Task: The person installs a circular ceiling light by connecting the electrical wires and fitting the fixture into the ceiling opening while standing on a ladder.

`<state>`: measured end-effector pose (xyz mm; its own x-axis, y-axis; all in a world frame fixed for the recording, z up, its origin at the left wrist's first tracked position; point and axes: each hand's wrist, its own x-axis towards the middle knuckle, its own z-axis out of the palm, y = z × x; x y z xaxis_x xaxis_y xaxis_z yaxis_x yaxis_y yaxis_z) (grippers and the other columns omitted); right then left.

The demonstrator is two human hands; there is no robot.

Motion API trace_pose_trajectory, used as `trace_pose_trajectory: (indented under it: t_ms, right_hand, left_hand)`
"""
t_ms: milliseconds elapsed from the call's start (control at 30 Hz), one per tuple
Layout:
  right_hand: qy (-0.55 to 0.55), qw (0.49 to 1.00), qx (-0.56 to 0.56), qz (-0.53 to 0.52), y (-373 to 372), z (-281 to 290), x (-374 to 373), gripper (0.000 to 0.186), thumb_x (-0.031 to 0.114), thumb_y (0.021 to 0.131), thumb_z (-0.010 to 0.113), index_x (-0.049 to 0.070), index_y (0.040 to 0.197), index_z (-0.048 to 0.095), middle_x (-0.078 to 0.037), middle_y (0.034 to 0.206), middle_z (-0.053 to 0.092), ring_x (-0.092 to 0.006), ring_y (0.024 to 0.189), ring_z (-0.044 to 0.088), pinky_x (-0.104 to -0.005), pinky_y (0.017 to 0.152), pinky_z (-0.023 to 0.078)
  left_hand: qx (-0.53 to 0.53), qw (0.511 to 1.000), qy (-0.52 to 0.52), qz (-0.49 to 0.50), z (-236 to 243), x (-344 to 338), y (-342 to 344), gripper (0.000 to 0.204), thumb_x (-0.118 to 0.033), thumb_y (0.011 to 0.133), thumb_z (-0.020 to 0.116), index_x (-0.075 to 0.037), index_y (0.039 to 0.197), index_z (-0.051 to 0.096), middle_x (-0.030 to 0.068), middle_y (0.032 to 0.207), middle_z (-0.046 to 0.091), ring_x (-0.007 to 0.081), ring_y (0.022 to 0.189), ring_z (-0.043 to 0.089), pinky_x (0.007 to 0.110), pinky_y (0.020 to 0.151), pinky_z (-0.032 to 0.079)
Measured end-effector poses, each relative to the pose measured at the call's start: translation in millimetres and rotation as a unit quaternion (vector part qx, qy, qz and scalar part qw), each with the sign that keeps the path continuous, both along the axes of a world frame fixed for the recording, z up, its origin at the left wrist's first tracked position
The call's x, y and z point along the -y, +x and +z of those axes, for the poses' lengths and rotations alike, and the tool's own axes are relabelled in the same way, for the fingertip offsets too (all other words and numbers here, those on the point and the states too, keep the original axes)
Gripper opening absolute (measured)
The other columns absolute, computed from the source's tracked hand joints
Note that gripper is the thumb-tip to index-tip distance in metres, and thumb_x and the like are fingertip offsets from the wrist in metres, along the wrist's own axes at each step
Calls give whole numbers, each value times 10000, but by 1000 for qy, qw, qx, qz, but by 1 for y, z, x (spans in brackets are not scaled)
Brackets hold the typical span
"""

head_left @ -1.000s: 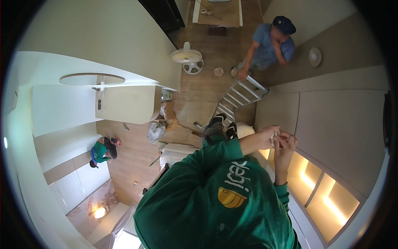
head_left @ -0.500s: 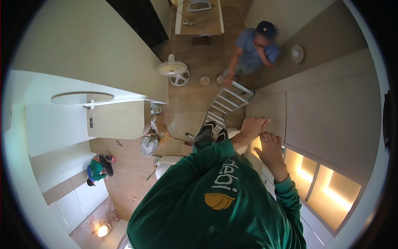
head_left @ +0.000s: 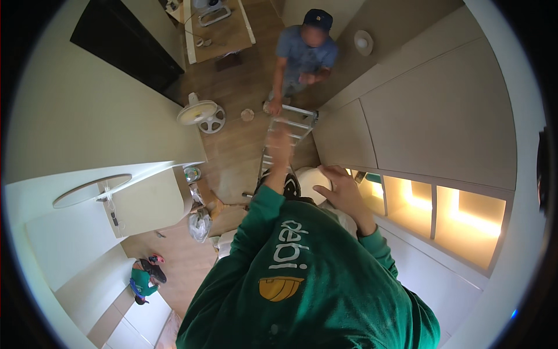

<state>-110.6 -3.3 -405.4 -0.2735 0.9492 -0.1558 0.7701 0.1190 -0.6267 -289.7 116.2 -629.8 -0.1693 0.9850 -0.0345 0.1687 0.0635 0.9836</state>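
My left hand (head_left: pixel 279 146) reaches out over the rungs of an aluminium ladder (head_left: pixel 298 124), smeared by motion, so its fingers cannot be made out. Nearer the cabinet, my right hand (head_left: pixel 343 193) is open, thumb apart from the fingers, and nothing shows in it. Below that hand is a white rounded object (head_left: pixel 314 185) of a kind I cannot tell. My dark shoes (head_left: pixel 292 186) show at the near part of the ladder. A co-worker (head_left: pixel 305 55) in a blue shirt and dark cap grips the ladder's far end with one hand.
Along the right runs a beige cabinet (head_left: pixel 442 110) with lit open shelves (head_left: pixel 468 224). A white fan (head_left: pixel 200 113) stands on the floor to the left. A clear plastic bag (head_left: pixel 199 225) lies beside a rounded counter (head_left: pixel 148 203). Another person in green (head_left: pixel 143 279) is low at the far left.
My hands, close together before, have parted; the left swung left over the ladder. The co-worker's free hand dropped from the face. The whole view has turned.
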Motion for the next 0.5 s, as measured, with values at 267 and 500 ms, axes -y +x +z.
trace_pose_trajectory:
  t_ms: [267,500]
  right_hand:
    - [249,967,27,-50,3,37,-23,725,328,807,805,55,1429,550,-181,1372,555,-374,1275,521,-473,1054,442]
    - [273,956,45,95,3,-11,-57,376,225,896,700,77,1239,662,-103,1140,667,-351,1095,616,-468,916,501]
  left_hand:
    - [680,625,-351,-156,149,7,0,810,-835,904,393,-59,1025,591,125,955,636,319,962,618,464,902,496]
    - [677,599,-327,-274,184,34,31,1080,-927,837,305,-14,1373,516,122,1339,570,277,1279,536,464,1114,384]
